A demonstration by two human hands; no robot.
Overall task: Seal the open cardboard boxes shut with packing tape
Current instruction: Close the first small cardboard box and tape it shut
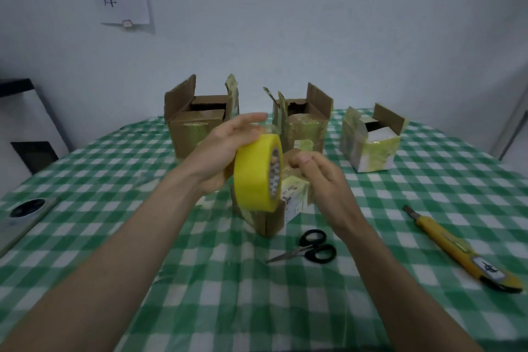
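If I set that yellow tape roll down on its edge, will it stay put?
Probably not: the tape roll is round and wide, so it would likely roll on the flat tablecloth. Laid on its side it should sit steady. It looks rigid in the left hand.

Arms: two, both bare up to the frame's near edge — no sleeves in view.
Left hand point(225, 148): bare, no glove, no ring or watch seen.
Right hand point(320, 180): bare, no glove — short plain thumbnail shows.
Wrists: bare, no bands, straps or cables.
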